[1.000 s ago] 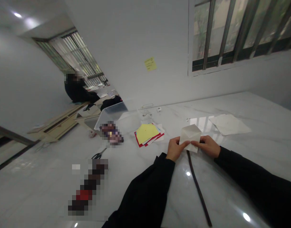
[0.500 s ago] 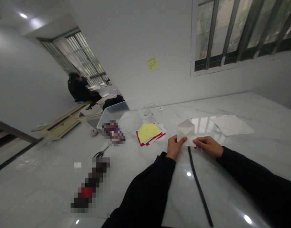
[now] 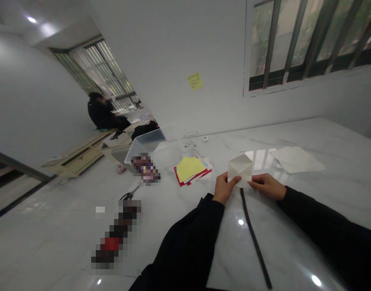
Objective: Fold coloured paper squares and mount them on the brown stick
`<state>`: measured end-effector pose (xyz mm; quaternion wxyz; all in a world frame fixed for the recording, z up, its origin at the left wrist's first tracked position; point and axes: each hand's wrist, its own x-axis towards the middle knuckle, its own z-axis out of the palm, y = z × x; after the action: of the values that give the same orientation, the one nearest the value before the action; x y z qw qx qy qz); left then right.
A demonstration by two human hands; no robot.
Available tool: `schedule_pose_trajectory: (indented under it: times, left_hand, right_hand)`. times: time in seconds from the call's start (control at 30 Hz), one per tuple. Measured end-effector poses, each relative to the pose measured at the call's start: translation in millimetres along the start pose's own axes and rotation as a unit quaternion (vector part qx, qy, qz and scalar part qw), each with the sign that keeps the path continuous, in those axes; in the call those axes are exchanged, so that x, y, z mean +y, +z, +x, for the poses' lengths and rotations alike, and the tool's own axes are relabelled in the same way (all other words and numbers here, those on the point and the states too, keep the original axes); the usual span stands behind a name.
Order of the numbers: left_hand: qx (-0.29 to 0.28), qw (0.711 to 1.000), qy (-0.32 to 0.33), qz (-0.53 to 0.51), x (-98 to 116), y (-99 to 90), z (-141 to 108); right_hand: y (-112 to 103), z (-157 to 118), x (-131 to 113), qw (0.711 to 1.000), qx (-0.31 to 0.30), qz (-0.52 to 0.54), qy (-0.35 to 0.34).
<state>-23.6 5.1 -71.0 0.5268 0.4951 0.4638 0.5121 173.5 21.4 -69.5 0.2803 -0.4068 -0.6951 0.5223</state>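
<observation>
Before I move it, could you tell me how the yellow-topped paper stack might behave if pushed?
The yellow-topped paper stack lies loosely fanned, so its sheets would probably slide apart. They look thin, so likely light and bendable. Flat on the glossy tabletop, it may skid but seems unlikely to tip.

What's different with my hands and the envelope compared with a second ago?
Your right hand slid rightward from the envelope's lower middle to its lower right; the thumbs moved apart. The envelope straightened slightly. Your left hand kept hold. Colored papers and strap stayed.
</observation>
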Motion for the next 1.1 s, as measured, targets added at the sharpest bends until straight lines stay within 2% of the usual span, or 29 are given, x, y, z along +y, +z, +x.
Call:
schedule_pose_trajectory:
  times: [0.13,0.37,0.6,0.8,0.97,1.1]
  left_hand:
    - [0.001,1.000,-0.003,-0.010,0.3,0.8,0.1]
    - [0.023,1.000,0.010,-0.005,-2.3,1.9,2.6]
    - [0.032,0.999,-0.023,-0.036,-3.1,3.5,1.9]
    - [0.053,0.999,0.001,-0.001,-5.2,2.5,2.9]
    - [0.054,0.998,-0.010,-0.008,-5.3,2.8,2.4]
    - [0.058,0.997,-0.027,-0.032,-2.1,4.6,1.3]
  right_hand:
    - [-2.4,0.4,3.0,1.000,-0.026,-0.006,-0.002]
    - [-2.0,1.3,6.3,0.995,0.004,-0.101,-0.019]
    - [-1.6,0.3,3.9,0.998,-0.013,-0.059,-0.014]
    - [0.1,-0.1,3.6,0.996,-0.001,-0.087,-0.014]
    - [0.3,-0.6,3.2,0.992,0.013,-0.117,-0.039]
    - [0.9,-0.1,4.7,0.993,-0.001,-0.109,-0.035]
